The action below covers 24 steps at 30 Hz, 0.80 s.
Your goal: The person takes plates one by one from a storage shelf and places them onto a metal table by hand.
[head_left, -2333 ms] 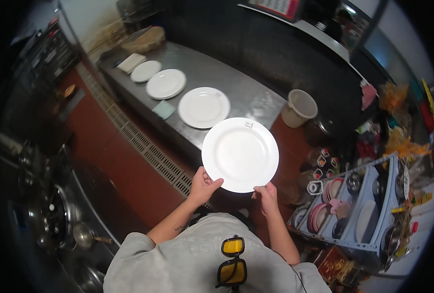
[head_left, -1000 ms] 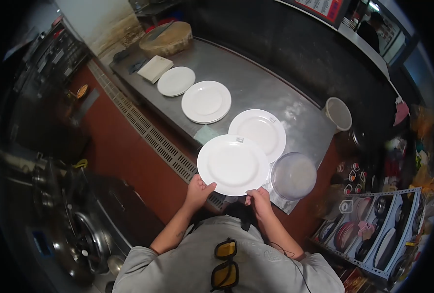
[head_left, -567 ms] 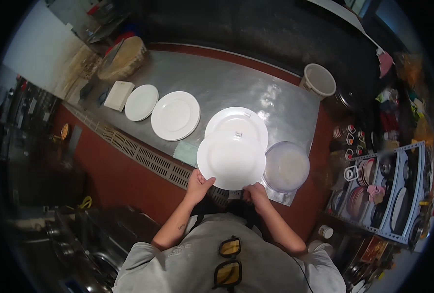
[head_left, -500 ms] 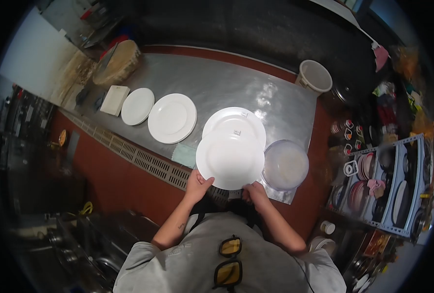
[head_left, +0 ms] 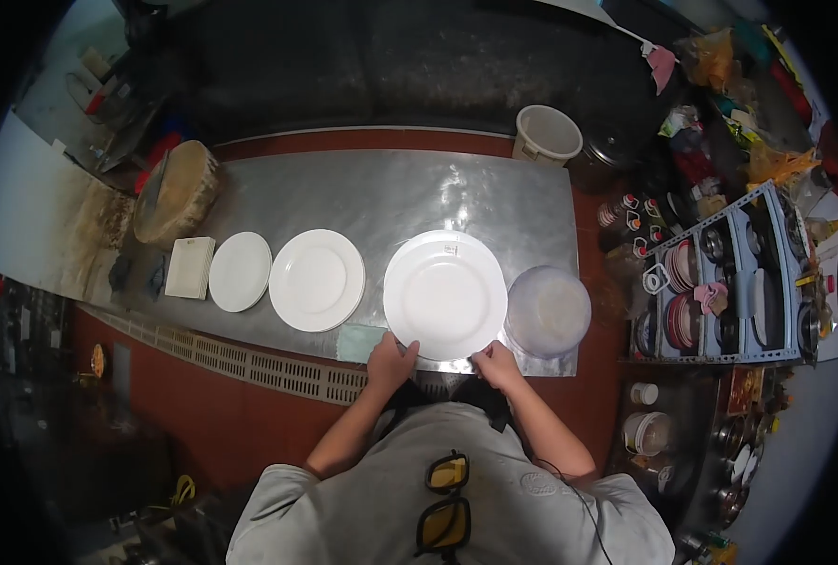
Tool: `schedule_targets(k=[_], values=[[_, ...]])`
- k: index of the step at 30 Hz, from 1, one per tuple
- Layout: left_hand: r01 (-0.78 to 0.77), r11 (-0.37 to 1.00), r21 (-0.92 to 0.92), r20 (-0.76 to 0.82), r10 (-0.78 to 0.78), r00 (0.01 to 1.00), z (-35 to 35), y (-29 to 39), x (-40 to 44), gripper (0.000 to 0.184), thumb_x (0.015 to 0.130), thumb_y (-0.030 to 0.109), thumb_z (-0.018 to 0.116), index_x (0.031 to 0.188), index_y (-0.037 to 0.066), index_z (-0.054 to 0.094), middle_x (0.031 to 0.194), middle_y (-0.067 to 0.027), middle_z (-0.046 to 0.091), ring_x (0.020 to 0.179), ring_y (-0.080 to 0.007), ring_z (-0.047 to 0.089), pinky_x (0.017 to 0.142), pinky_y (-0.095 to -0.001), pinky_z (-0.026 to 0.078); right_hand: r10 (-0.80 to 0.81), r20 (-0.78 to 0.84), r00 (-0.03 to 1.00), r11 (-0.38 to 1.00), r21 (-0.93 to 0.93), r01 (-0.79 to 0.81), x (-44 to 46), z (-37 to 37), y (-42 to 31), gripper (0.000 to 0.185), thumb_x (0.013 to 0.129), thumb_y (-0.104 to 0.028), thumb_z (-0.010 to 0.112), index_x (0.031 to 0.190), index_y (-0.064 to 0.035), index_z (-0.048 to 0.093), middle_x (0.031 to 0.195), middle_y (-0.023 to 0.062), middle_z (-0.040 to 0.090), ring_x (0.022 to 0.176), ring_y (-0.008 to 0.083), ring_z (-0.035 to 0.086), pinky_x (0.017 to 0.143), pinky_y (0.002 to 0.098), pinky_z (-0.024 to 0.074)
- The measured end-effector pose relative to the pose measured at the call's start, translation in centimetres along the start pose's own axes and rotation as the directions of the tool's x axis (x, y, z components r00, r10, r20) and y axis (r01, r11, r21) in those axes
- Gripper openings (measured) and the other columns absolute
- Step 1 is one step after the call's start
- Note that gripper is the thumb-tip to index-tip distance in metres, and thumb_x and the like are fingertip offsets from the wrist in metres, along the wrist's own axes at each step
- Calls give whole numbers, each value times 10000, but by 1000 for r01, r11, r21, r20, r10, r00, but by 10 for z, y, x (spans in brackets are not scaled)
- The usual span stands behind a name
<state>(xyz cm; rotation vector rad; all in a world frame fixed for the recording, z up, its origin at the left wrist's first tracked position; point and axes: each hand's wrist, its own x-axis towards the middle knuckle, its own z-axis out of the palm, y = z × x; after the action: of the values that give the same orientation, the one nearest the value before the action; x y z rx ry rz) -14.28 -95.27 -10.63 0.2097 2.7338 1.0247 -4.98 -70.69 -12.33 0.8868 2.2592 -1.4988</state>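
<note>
A white plate (head_left: 445, 306) with a small printed mark is held by its near rim between both hands. My left hand (head_left: 393, 363) pinches its lower left edge, thumb on top. My right hand (head_left: 499, 364) grips the lower right edge. The held plate overlaps another white plate (head_left: 461, 237) on the steel table (head_left: 372, 193); whether they touch I cannot tell. Left of them lie a stack of white plates (head_left: 317, 281), smaller white plates (head_left: 241, 271) and cream rectangular dishes (head_left: 190, 268). A pale green cloth (head_left: 360, 344) lies beside my left hand.
Right of the plates stands a round translucent container (head_left: 548, 312). A white bucket (head_left: 547, 134) is beyond the table's back right corner. A round chopping block (head_left: 178, 192) is at the far left. A blue-grey rack (head_left: 720, 282) with dishes stands at the right.
The view has turned to face the table more squarely. Over these frames the held plate has come to cover most of the plate beneath it. Both hands have kept their grip.
</note>
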Motion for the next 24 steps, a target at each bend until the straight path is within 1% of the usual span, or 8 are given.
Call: schedule_targets(k=[2,5,8,11,14,17,20,24], values=[[-54,999,8,-22,54,998,2,-8,9,438,834,401,762,909,6,589,707,-152,652,689,-377,653,638,-468,513,-60,-75,995,990,-130,50,6,4,2,387,813,-288,696,963,53,592,807,169,704,705,272,694,662,374,555],[-44,999,17,25,44,999,-6,-4,16,400,835,375,751,976,21,630,808,-189,699,780,-418,679,712,-508,531,-64,-102,993,964,-265,35,-4,2,-20,495,805,-322,679,1076,85,607,896,231,713,840,358,709,800,414,554],[-69,997,27,4,69,998,-5,-11,26,401,835,373,753,977,18,633,828,-192,705,806,-410,684,722,-508,531,-56,-117,992,969,-245,26,-12,4,-34,564,801,-340,667,1170,82,603,960,258,711,927,389,704,851,424,543],[-82,992,97,8,82,997,-4,-14,33,396,831,363,758,982,16,642,867,-200,715,844,-395,693,743,-502,536,-43,-119,992,978,-208,18,-14,5,-43,584,783,-360,669,1148,88,583,980,271,706,964,417,692,875,451,535],[-28,998,59,99,23,995,-15,-4,37,408,835,360,752,1004,4,649,908,-216,720,881,-394,699,769,-495,542,-13,-93,996,980,-200,-6,-14,6,-47,584,787,-362,662,1154,85,580,982,273,705,962,427,689,879,459,532],[-1,1000,14,137,-1,991,-17,-7,41,427,836,364,745,1025,-7,651,921,-234,717,907,-406,698,795,-489,544,-7,-93,996,979,-205,-12,-15,8,-49,586,788,-359,659,1160,86,576,984,274,705,963,433,686,883,463,531],[67,997,32,123,-71,990,-12,-14,49,442,830,375,741,1015,-17,652,920,-249,714,920,-414,696,808,-488,544,-12,-107,994,981,-193,-9,-10,11,-41,587,788,-357,659,1171,80,574,989,277,703,968,433,685,885,464,530],[41,997,-62,131,-32,991,1,-33,60,426,817,360,751,962,-26,648,892,-240,714,886,-400,702,792,-467,546,-16,-104,994,985,-170,-2,-12,12,-42,581,796,-349,655,1195,66,574,998,274,703,970,428,685,890,460,529]])
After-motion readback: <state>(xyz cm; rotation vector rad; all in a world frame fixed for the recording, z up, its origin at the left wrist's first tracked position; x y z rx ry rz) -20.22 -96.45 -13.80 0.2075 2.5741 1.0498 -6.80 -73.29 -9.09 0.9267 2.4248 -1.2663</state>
